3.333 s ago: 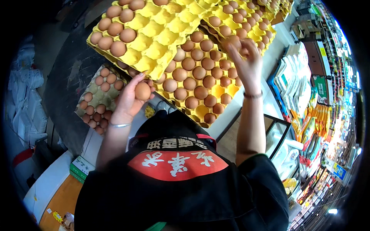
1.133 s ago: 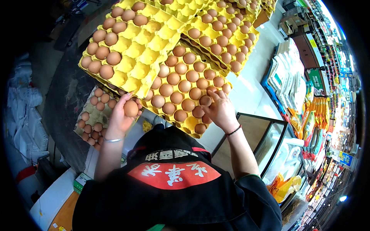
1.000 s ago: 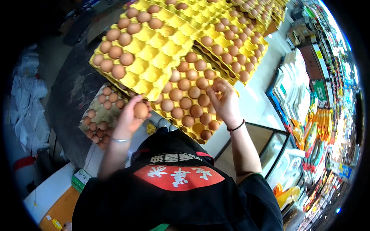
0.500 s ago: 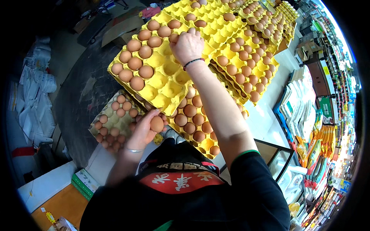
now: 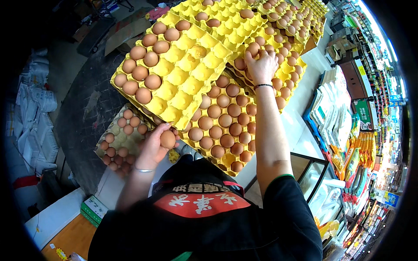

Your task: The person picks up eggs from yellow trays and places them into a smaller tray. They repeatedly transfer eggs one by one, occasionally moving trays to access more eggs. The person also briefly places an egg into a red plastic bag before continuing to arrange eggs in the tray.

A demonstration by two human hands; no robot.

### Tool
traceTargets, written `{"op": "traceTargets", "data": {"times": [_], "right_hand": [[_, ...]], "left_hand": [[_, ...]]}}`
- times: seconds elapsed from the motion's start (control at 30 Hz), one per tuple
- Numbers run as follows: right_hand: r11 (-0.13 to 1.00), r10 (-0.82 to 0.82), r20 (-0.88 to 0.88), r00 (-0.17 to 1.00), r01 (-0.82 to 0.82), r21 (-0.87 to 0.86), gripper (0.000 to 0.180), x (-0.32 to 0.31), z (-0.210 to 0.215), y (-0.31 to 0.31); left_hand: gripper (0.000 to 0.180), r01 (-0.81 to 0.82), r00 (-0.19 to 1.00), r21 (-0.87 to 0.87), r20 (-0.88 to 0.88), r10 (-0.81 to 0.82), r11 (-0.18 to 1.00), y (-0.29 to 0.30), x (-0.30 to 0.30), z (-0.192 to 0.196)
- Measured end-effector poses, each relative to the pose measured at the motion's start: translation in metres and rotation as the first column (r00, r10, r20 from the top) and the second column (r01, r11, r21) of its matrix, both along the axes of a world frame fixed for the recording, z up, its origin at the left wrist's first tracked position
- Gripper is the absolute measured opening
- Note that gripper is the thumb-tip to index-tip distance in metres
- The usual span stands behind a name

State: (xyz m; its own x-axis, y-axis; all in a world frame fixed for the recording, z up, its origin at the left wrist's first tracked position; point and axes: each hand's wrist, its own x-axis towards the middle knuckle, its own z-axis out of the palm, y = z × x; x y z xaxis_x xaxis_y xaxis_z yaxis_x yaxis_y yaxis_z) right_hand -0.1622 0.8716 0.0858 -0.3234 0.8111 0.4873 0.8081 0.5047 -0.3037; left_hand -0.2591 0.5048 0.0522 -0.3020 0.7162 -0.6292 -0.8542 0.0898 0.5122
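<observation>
beside the yellow tray's (image 5: 174, 78) edge, left hand (image 5: 152, 150) around brown egg (image 5: 167, 139)

My left hand (image 5: 153, 145) with its egg (image 5: 168, 139) is boxed in: half-empty yellow tray (image 5: 174, 71) overhangs just above, full tray (image 5: 220, 126) beside it, grey tray (image 5: 119, 141) below. Empty cups up top give room. My right hand (image 5: 261, 65) sits among crowded far trays (image 5: 270, 30).
</observation>
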Motion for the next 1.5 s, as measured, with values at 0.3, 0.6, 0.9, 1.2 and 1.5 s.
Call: {"op": "traceTargets", "data": {"times": [0.3,0.6,0.9,1.2,1.5], "right_hand": [[0.862,0.477,-0.308,0.823,-0.507,-0.02,0.044,-0.078,0.014,-0.012],[0.868,0.481,0.165,0.861,-0.44,-0.23,0.049,-0.195,0.04,-0.036],[0.846,0.494,0.28,0.823,-0.381,-0.374,0.053,-0.199,0.055,-0.042],[0.786,0.616,0.362,0.699,-0.516,-0.341,0.044,-0.193,0.068,-0.032],[0.576,0.433,-0.504,0.747,-0.66,-0.482,0.055,-0.128,0.071,-0.015]], "left_hand": [[0.024,0.005,1.0,-0.004,-0.012,-0.005,1.0,-0.001,0.001,0.001],[0.024,0.015,1.0,0.035,-0.015,-0.015,0.999,-0.002,0.003,0.003],[0.024,0.012,1.0,0.039,-0.027,-0.011,0.999,-0.001,0.004,0.006],[0.024,0.015,0.999,0.01,-0.03,-0.014,1.0,0.0,0.001,0.005],[0.022,-0.003,1.0,-0.029,-0.028,0.003,1.0,0.0,0.0,0.003]]}}
